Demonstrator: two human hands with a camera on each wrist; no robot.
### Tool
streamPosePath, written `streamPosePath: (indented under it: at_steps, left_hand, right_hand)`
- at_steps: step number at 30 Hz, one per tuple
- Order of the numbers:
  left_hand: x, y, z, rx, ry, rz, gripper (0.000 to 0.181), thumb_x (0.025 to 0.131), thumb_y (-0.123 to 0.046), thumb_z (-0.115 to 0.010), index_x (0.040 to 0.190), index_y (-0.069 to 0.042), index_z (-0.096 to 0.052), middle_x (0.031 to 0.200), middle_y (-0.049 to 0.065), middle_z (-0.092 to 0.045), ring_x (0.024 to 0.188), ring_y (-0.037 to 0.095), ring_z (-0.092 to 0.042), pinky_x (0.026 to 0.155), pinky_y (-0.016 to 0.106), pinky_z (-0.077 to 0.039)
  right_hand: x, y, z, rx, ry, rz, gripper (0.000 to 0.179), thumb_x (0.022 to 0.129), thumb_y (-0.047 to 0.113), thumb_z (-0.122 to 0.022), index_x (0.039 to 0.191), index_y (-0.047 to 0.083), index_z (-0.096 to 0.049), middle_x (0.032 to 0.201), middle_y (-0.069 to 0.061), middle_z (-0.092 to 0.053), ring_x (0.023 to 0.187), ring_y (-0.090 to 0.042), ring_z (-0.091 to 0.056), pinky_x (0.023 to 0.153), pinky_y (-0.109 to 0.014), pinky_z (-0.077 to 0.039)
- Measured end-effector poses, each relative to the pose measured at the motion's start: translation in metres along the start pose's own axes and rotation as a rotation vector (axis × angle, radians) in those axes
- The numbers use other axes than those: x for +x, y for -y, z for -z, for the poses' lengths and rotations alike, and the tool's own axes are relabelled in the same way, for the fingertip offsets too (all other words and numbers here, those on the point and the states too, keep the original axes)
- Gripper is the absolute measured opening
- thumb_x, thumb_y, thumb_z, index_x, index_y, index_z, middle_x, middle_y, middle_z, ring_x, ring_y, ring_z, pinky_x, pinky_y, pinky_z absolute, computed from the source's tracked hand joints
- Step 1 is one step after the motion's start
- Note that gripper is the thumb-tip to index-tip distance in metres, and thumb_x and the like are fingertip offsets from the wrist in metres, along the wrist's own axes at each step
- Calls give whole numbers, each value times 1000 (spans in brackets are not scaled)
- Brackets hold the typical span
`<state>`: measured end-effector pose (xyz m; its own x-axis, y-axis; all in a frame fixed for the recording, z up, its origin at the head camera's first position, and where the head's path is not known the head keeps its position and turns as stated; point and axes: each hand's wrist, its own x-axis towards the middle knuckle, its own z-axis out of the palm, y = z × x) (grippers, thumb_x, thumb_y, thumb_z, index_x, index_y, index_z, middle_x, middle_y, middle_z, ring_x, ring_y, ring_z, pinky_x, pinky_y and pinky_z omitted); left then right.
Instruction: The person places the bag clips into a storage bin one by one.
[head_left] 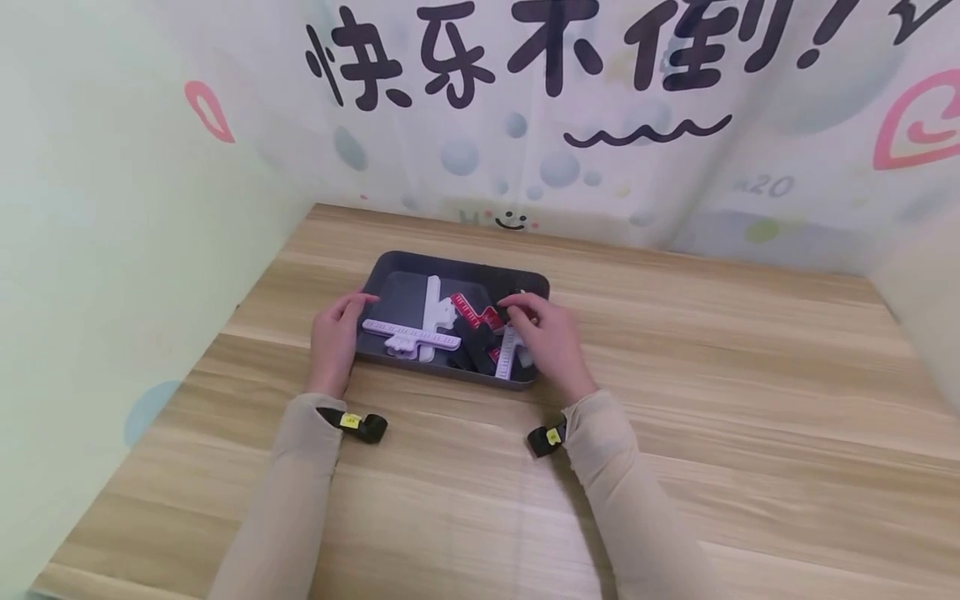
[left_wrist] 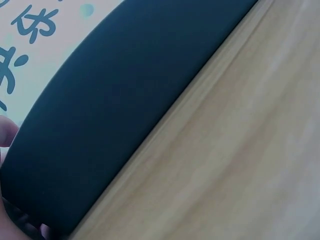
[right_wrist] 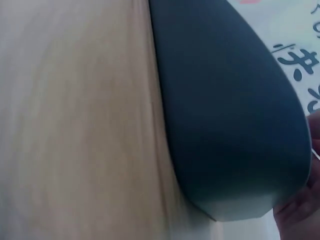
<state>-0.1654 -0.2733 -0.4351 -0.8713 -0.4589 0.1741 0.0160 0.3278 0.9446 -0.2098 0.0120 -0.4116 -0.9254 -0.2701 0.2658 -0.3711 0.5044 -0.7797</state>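
A dark grey tray [head_left: 450,265] stands on the wooden table. Its near outer wall fills much of both wrist views. My left hand [head_left: 333,337] grips the tray's left end, with the thumb [left_wrist: 7,132] at the rim in the left wrist view. Over the right end is my right hand [head_left: 553,340], its fingers bent above the clips; whether they pinch anything is hidden. Inside lie a lilac ruler clip [head_left: 411,335], a white ruler clip [head_left: 432,304], a red ruler clip [head_left: 468,310], a black clip [head_left: 477,346] and another pale ruler clip [head_left: 506,354].
Wood-grain tabletop [head_left: 712,375] extends around the tray. Behind it rises a printed backdrop [head_left: 480,158] with large black characters, and a pale wall [head_left: 112,208] bounds the left side. Each wrist wears a black strap [head_left: 369,427] with a yellow label.
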Motion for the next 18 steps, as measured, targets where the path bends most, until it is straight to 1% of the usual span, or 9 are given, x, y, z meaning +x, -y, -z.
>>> streamPosePath:
  at_steps: [2,5,9,11,15,18]
  left_hand:
    - [0,1,0,1,6,3,32,91,-37,-47,99,-14,-68,125,1,-53,118,12,-43,100,27,-28]
    - [0,2,-1,-6,16,6,33,90,-38,-47,99,-13,-68,125,1,-52,118,11,-42,100,27,-28]
    - [-1,4,-2,-7,21,6,34,90,-39,-47,99,-14,-68,126,0,-52,118,11,-42,100,27,-27]
    - [0,4,-2,-4,21,7,35,90,-41,-47,99,-14,-68,126,0,-52,119,11,-42,100,27,-27]
    - [0,5,-1,0,15,6,35,90,-41,-47,100,-14,-67,126,-1,-52,118,10,-42,100,26,-27]
    - [0,6,1,-1,-2,8,35,89,-41,-48,100,-13,-67,124,-1,-53,117,10,-43,99,26,-29]
  right_hand:
    - [-2,2,-2,-55,43,-1,19,89,28,-53,104,25,-64,96,2,-61,70,-15,-52,61,-31,-42]
    - [-4,4,-4,-129,72,11,19,89,28,-53,104,24,-64,97,1,-62,69,-16,-51,60,-31,-42]
    - [-4,3,-7,-217,87,49,18,89,26,-53,102,22,-65,98,3,-63,80,-13,-52,72,-30,-43]
    - [-4,3,-7,-241,94,68,18,89,25,-53,101,22,-65,95,5,-64,81,-12,-53,74,-31,-43]
    - [-2,2,-9,-223,89,78,17,89,24,-53,99,22,-65,90,8,-64,79,-9,-53,72,-29,-43]
    - [-2,1,-9,-155,80,66,17,89,25,-52,101,22,-65,87,7,-63,73,-10,-53,66,-28,-43]
